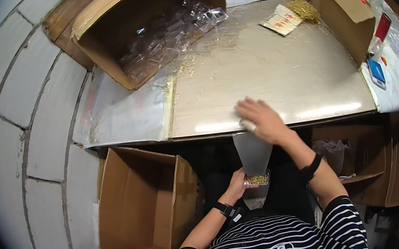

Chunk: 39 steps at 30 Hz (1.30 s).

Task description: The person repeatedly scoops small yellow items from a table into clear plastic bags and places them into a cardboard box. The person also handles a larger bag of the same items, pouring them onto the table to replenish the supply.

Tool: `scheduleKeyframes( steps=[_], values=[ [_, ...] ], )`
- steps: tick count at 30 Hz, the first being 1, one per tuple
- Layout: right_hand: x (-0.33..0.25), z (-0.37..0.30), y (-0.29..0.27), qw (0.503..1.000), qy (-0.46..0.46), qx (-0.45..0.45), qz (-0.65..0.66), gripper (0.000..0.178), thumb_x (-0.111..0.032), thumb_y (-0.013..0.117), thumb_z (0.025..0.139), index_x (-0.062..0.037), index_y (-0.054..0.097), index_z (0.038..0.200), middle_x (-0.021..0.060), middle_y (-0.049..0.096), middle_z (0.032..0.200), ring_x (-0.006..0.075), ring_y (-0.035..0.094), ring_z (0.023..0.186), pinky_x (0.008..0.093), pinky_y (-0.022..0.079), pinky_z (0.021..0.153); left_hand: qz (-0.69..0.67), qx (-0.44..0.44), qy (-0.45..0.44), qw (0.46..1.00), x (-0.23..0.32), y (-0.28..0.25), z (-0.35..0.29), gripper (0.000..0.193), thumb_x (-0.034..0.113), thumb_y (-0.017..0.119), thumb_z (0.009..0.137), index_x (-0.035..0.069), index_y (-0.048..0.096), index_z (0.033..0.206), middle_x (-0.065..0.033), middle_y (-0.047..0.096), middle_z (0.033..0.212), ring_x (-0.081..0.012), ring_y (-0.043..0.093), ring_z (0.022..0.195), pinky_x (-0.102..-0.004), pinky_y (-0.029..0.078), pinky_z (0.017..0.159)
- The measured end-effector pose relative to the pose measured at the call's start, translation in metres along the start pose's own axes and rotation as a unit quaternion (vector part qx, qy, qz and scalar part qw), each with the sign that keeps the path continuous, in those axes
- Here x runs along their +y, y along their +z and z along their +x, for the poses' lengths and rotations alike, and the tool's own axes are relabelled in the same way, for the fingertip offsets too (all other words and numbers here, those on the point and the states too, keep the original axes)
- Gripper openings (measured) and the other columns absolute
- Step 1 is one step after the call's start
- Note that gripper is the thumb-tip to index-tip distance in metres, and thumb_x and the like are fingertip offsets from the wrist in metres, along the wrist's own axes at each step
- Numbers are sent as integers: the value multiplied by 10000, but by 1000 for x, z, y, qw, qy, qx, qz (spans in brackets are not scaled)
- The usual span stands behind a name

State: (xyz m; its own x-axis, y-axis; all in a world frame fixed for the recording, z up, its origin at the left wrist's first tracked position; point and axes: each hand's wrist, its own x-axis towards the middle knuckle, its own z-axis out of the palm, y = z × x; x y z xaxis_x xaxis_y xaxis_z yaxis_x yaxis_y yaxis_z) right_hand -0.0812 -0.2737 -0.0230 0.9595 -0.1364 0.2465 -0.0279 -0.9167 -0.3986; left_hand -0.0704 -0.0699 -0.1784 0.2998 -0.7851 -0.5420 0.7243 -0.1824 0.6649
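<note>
My left hand [237, 184] is closed around the side of a small clear plastic box [263, 184], low in front of my body. Thin gold-coloured metal pins [255, 180] lie in the box. Above it a grey sheet chute [252, 154] slopes down from the table's front edge, its narrow lower end at the box's mouth. My right hand [264, 121] is over the table edge at the top of the chute, fingers stretched out and smeared by motion. Something pale shows by its thumb; I cannot tell what it is.
A large tilted carton [119, 8] on the table [266, 73] spills clear plastic boxes [171, 32]. A pile of gold pins [303, 9] lies at the back beside a paper packet [281, 20]. At right is a blue device [376, 72]. Open cartons [136, 202] stand below.
</note>
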Motion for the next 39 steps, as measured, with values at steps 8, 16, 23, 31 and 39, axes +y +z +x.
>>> scheduleKeyframes(
  steps=[8, 16, 23, 31, 39],
  values=[
    [-50, -88, 4, 995, -29, 78, 60, 392, -34, 615, 771, -22, 556, 1158, 146, 531, 1253, 313, 483, 1204, 394, 428, 979, -35, 12, -5, 999, -10, -3, 5, 354, 299, 367, 968, 47, 515, 1167, -85, 636, 1013, -215, 675, 812, -334, 578, 578],
    [-33, -164, -6, 970, 134, 106, 174, 217, -1, 604, 800, 1, 617, 1016, 150, 638, 988, 327, 629, 880, 367, 520, 764, -25, -21, -59, 998, -19, -14, -9, 375, 300, 372, 980, -15, 533, 1101, -136, 643, 972, -205, 676, 766, -293, 590, 530],
    [-41, -180, 20, 972, 101, 61, 203, 239, -17, 625, 755, 11, 629, 992, 166, 643, 963, 326, 626, 892, 380, 512, 764, 7, -62, -32, 998, -4, -8, -43, 342, 298, 437, 971, 3, 543, 1108, -112, 638, 937, -176, 670, 756, -258, 582, 496],
    [-70, -161, 23, 986, -37, 59, 154, 544, -122, 661, 703, -70, 487, 1216, 142, 486, 1277, 331, 477, 1177, 403, 417, 971, 18, 48, 105, 993, 14, 19, -55, 281, 178, 496, 937, -8, 567, 1135, -113, 626, 1035, -201, 632, 906, -334, 558, 696],
    [-70, -175, 65, 994, -79, 19, 73, 674, -253, 487, 867, 78, 233, 1397, 220, 214, 1480, 315, 166, 1398, 453, 161, 1132, 13, -25, 176, 984, 37, 59, -63, 345, 246, 366, 978, -38, 507, 1113, -171, 589, 1085, -248, 622, 954, -321, 552, 744]
  ],
)
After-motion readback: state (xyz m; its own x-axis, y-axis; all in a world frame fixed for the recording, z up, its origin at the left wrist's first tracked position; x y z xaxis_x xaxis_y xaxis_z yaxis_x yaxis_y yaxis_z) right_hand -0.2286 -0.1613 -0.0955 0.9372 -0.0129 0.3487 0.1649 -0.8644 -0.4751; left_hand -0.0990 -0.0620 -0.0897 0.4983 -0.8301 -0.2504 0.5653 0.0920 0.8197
